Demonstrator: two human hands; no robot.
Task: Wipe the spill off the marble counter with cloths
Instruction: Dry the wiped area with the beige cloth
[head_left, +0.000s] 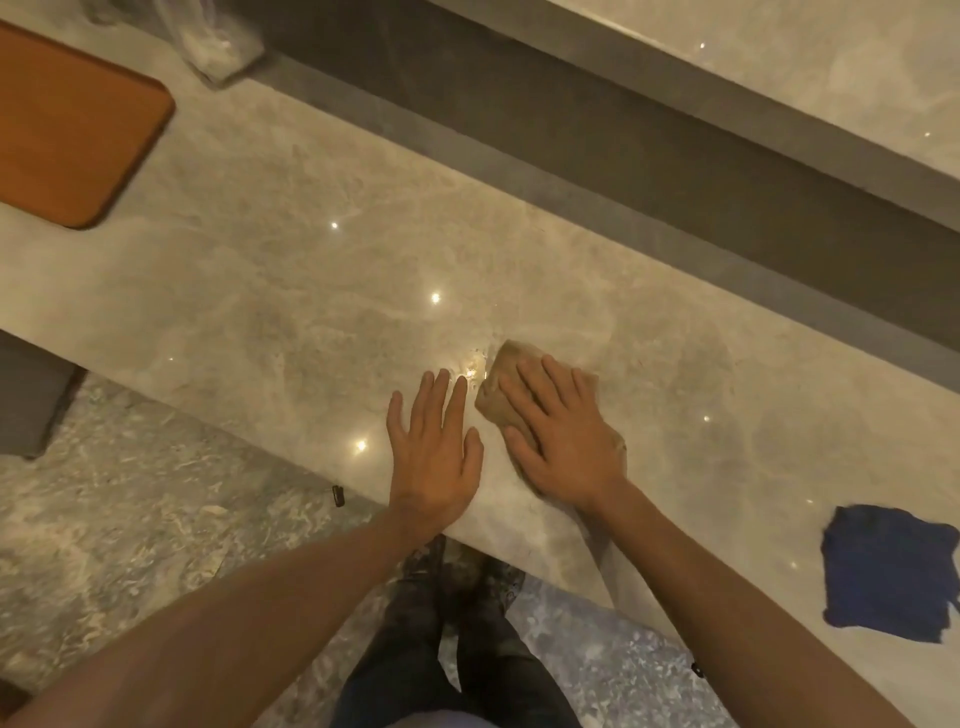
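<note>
The right hand (563, 441) lies flat with its fingers (524, 387) spread and extended, not curled around anything; they press a folded tan cloth (501, 397) down against the polished beige marble counter (311, 291). The flat palm, I judge, spreads the pressure over the whole pad so it soaks and drags liquid rather than bunching up. Just beside it the left hand (434, 452) is also open, fingers straight and close together, holding nothing, resting palm-down on the bare stone near the front edge, probably to brace the body.

Between the two sets of fingertips, touching the cloth's left edge, sits a small glistening wet patch (475, 366), apparently what is left of the spill; its extent is hard to tell among the light reflections.

A second cloth, dark blue and crumpled (888, 571), lies well apart to the right near the edge, presumably kept in reserve. So: two cloths and two hands. One rounded orange-brown board (72, 130) rests far left, and one clear plastic bag (218, 47) lies at the back.
</note>
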